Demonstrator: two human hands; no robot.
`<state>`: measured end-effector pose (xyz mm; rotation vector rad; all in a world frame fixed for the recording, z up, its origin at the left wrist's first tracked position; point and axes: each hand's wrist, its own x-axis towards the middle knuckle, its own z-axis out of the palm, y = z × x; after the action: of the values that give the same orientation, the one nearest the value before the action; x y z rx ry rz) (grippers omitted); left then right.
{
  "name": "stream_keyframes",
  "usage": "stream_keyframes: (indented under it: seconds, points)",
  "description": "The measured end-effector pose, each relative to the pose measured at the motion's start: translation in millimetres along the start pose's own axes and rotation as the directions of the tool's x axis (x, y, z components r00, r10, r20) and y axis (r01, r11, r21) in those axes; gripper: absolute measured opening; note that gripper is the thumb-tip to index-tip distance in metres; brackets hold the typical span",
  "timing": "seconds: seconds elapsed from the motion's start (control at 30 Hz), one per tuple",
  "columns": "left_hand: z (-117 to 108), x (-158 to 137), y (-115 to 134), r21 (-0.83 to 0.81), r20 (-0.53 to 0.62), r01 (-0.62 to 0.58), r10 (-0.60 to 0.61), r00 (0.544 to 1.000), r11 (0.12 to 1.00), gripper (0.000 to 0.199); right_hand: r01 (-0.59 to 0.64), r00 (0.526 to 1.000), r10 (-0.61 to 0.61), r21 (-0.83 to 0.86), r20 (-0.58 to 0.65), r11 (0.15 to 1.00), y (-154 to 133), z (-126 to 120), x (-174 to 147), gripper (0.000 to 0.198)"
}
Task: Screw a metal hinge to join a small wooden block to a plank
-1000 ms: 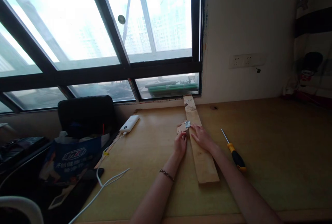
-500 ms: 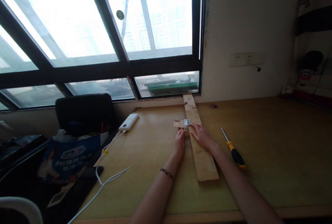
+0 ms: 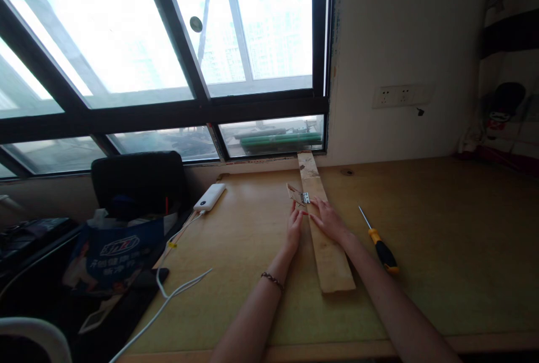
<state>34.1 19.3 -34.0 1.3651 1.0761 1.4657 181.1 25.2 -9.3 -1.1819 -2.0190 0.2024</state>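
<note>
A long wooden board [image 3: 330,256] lies lengthwise on the table, its far end near the window. A metal hinge [image 3: 305,197] joins its left edge to a small wooden piece [image 3: 295,193], which is tilted up. My left hand [image 3: 294,229] has its fingers at the near edge of the small piece, seemingly gripping it; the exact hold is hard to see. My right hand [image 3: 326,220] lies on the board with fingers spread, the fingertips close to the hinge. To the right rests a yellow-and-black screwdriver [image 3: 381,247].
A white power bank [image 3: 209,197] with a white cable [image 3: 181,291] sits along the table's left side. Beyond that edge are a black chair [image 3: 137,180] and a blue bag [image 3: 120,256]. Wall sockets [image 3: 393,96] are at the back right.
The small wooden piece has swung from lying flat to tilted up on its hinge, with my left fingers rising beside it. My right hand and the board stay put.
</note>
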Motion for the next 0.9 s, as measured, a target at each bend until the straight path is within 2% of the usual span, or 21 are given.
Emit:
stream_keyframes:
  seconds: [0.2, 0.33, 0.47, 0.63, 0.77, 0.9]
  points:
    - [2.8, -5.4, 9.0, 0.145, 0.044, -0.168, 0.164, 0.986, 0.975, 0.026, -0.004, 0.998, 0.009, 0.087, -0.064, 0.996, 3.3, 4.0, -1.2, 0.058]
    - [3.0, -6.9, 10.4, 0.222, 0.093, -0.246, 0.230, 0.969, 0.944, 0.028, 0.003, 0.990, 0.006, 0.066, -0.143, 0.998, 2.9, 3.7, -2.6, 0.069]
    - [3.5, -8.0, 10.3, 0.268, 0.145, -0.280, 0.249, 0.958, 0.922, 0.030, 0.016, 0.952, -0.022, -0.023, -0.306, 1.000, -2.6, -3.6, -3.5, 0.072]
    - [2.6, -11.0, 16.5, 0.300, 0.119, -0.293, 0.269, 0.956, 0.908, 0.028, -0.058, 0.895, 0.047, -0.011, -0.444, 0.998, -6.7, -12.6, -2.2, 0.065]
    - [1.2, -12.2, 17.8, 0.293, 0.058, -0.280, 0.275, 0.960, 0.914, 0.028, -0.093, 0.902, 0.084, -0.002, -0.424, 0.996, -2.8, -9.9, -1.3, 0.058]
    - [2.8, -11.0, 11.4, 0.246, 0.054, -0.229, 0.223, 0.973, 0.942, 0.039, -0.086, 0.946, 0.053, -0.090, -0.320, 0.992, 4.5, -2.0, -1.9, 0.057]
